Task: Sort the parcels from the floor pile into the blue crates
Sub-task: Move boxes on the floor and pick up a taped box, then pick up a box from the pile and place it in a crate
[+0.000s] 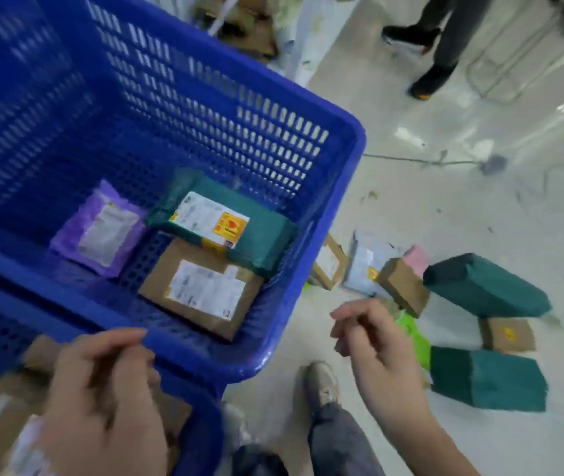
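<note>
Parcels green, brown, purple lie in blue crate.

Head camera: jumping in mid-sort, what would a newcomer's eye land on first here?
The big blue slotted plastic crate fills the left of the view, holding a purple padded mailer, a dark green wrapped parcel and a brown cardboard box. Right of it, more green and brown parcels lie scattered on the pale floor. Both hands, left and right, hover empty.

near crate cut off; blurred
</note>
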